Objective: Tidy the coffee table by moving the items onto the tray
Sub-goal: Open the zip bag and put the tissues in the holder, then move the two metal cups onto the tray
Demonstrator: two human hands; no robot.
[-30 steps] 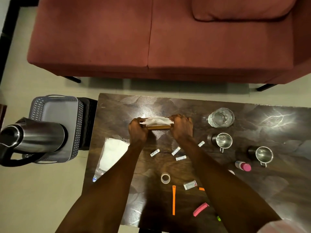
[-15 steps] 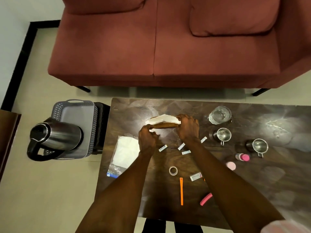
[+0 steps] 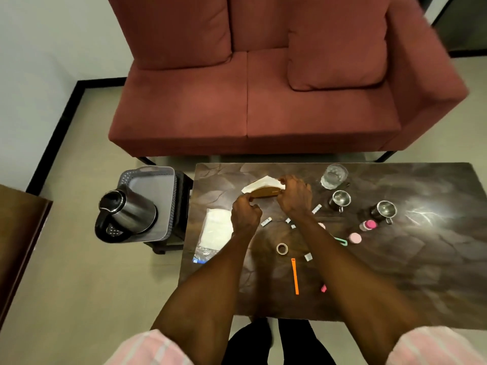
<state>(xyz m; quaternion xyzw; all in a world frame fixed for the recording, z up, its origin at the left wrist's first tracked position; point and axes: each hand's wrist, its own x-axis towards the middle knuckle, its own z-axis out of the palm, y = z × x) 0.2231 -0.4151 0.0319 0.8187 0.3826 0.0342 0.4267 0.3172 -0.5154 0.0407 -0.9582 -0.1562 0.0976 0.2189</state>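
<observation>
A wooden napkin holder (image 3: 264,192) with white napkins sits tilted near the far left of the dark coffee table (image 3: 434,259). My right hand (image 3: 295,194) grips its right end. My left hand (image 3: 245,214) is closed at its left end, touching the wood. The grey tray (image 3: 152,180) rests on a black stool left of the table and carries a steel kettle (image 3: 126,213). Small items lie scattered on the table: a tape roll (image 3: 282,248), an orange strip (image 3: 295,276), several small packets (image 3: 266,221) and a plastic bag of white napkins (image 3: 214,231).
A glass (image 3: 334,176), two steel mugs (image 3: 340,200) (image 3: 384,210), a pink-capped bottle (image 3: 368,225) and a pink lid (image 3: 354,237) stand on the right half. A red sofa (image 3: 263,101) faces the table's far edge. A brown cabinet (image 3: 18,233) is at far left.
The view has pulled back and risen, showing more of the sofa. The napkin holder has tilted, its right end higher, and my left hand sits lower at its left end.
</observation>
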